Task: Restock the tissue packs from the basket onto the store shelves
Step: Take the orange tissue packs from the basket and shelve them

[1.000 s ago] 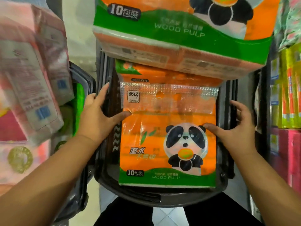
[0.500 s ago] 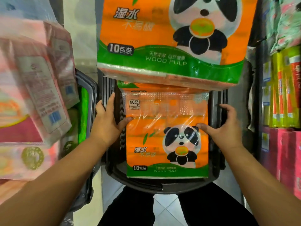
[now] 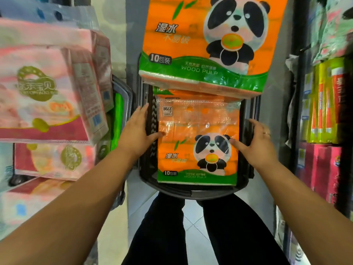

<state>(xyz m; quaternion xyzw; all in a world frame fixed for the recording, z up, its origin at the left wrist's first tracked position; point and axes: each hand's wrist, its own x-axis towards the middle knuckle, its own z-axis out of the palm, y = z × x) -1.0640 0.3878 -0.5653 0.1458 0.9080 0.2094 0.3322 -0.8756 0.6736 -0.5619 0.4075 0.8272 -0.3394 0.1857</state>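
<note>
An orange and green panda tissue pack (image 3: 191, 148) lies flat on top in the dark basket (image 3: 191, 193) in front of me. My left hand (image 3: 135, 131) clasps its left side, thumb touching the top film. My right hand (image 3: 256, 142) clasps the right side, thumb resting beside the panda print. Another orange pack (image 3: 172, 93) shows beneath it at the far end. A matching panda pack (image 3: 200, 44) stands upright on the shelf above the basket and hides the basket's far rim.
Pink tissue packs (image 3: 44, 92) stack on the left shelves and lean into the aisle. A second dark basket (image 3: 123, 96) with something green sits at the left. Yellow packs (image 3: 324, 102) and red boxes (image 3: 324, 169) fill the right shelves. My legs (image 3: 162, 226) stand on pale floor tiles.
The view has pulled back and up, so the basket looks smaller and more of the shelf pack shows. Both hands stay on the sides of the top pack.
</note>
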